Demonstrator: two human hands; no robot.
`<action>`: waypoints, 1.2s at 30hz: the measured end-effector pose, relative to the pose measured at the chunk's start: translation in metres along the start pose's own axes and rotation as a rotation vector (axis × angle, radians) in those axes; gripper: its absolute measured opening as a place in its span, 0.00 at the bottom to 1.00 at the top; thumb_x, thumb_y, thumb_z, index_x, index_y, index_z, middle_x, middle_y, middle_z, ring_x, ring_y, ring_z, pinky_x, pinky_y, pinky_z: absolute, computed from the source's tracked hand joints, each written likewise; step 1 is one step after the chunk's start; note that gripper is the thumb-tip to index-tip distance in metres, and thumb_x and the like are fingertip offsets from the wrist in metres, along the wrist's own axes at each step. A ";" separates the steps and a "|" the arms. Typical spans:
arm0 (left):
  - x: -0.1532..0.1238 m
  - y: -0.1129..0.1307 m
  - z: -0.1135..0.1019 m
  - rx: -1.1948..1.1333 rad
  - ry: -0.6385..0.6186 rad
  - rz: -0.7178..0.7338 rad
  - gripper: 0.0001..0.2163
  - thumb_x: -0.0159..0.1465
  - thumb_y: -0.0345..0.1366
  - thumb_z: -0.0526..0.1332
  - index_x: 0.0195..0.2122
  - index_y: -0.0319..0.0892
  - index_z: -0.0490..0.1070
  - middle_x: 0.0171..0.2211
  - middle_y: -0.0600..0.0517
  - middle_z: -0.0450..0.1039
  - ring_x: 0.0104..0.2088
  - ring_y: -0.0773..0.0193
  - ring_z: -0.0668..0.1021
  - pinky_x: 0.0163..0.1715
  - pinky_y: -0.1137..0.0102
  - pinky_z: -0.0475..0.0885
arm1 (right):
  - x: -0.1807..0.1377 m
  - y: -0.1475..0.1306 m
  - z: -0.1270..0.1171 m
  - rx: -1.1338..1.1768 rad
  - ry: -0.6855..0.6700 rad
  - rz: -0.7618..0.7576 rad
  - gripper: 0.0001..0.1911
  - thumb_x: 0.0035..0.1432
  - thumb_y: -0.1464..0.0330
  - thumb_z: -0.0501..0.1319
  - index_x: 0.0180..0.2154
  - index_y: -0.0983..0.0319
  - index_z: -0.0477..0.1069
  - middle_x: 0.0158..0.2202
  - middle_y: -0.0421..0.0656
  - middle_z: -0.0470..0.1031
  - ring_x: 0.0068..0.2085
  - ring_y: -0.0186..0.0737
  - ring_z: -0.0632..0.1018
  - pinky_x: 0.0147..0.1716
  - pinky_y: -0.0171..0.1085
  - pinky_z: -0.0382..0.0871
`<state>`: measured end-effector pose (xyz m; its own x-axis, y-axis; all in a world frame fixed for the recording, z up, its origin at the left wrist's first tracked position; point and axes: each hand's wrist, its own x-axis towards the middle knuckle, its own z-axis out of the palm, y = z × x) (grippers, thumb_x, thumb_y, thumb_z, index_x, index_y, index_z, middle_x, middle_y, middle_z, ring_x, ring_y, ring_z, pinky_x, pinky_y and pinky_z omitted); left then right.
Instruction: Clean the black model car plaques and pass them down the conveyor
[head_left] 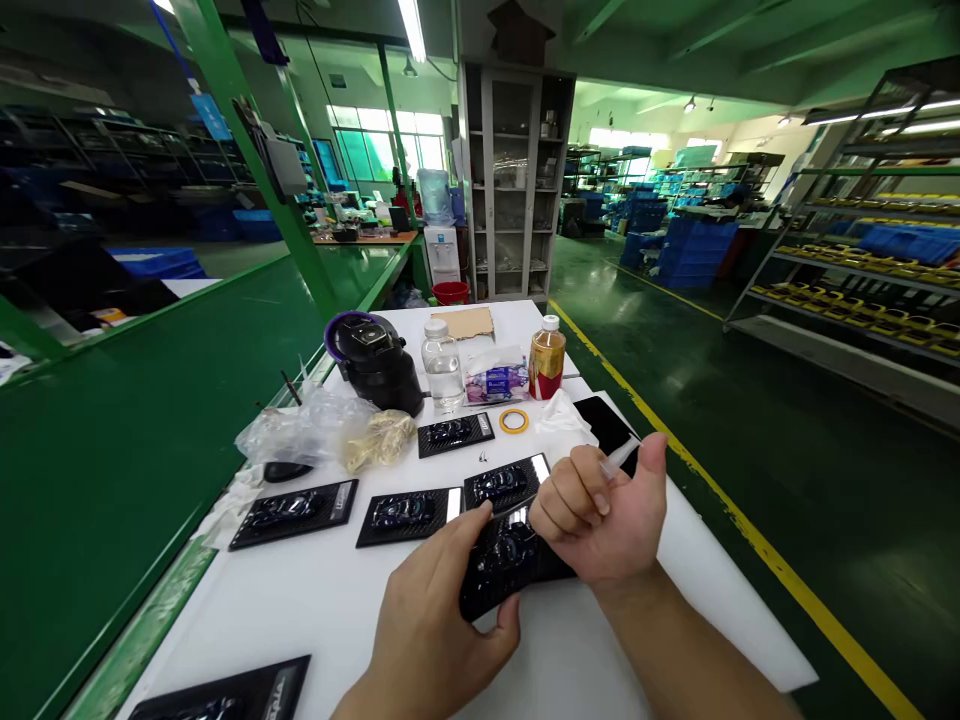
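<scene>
Seemingly mid-work, the left hand [431, 590] grasps a car plaque [504, 558], the right hand [604, 515] a translucent tube [619, 457]; steadiness seems needed next.

The person's left hand [427, 605] holds a black plate [474, 597] with a shiny toy car [511, 545]. The right hand [609, 520] grips a clear tube [619, 456]. A water bottle [444, 370] stands farther away.
</scene>
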<state>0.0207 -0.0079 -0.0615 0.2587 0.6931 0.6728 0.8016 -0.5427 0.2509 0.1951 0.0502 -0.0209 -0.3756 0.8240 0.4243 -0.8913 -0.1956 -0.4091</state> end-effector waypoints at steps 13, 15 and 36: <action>0.001 -0.001 -0.002 -0.008 -0.010 -0.020 0.27 0.54 0.35 0.62 0.56 0.38 0.65 0.45 0.44 0.79 0.42 0.56 0.83 0.40 0.65 0.81 | 0.003 0.004 -0.002 -0.101 -0.006 0.011 0.36 0.60 0.39 0.43 0.15 0.60 0.52 0.12 0.34 0.46 0.13 0.29 0.50 0.15 0.33 0.45; 0.002 -0.001 -0.002 -0.008 -0.007 -0.018 0.27 0.54 0.35 0.62 0.56 0.38 0.65 0.44 0.44 0.79 0.41 0.56 0.83 0.39 0.65 0.81 | 0.003 0.005 -0.002 -0.106 0.004 0.015 0.36 0.60 0.40 0.44 0.15 0.60 0.52 0.12 0.34 0.46 0.13 0.29 0.50 0.15 0.33 0.45; 0.000 -0.001 -0.002 0.019 -0.039 -0.038 0.26 0.55 0.36 0.62 0.56 0.41 0.64 0.45 0.45 0.79 0.41 0.55 0.83 0.40 0.65 0.81 | 0.003 0.005 -0.004 -0.134 0.098 0.049 0.36 0.58 0.39 0.47 0.13 0.60 0.52 0.11 0.34 0.46 0.13 0.29 0.50 0.14 0.32 0.45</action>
<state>0.0193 -0.0082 -0.0605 0.2480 0.7312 0.6355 0.8213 -0.5066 0.2624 0.1904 0.0539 -0.0252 -0.3853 0.8644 0.3232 -0.8283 -0.1695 -0.5341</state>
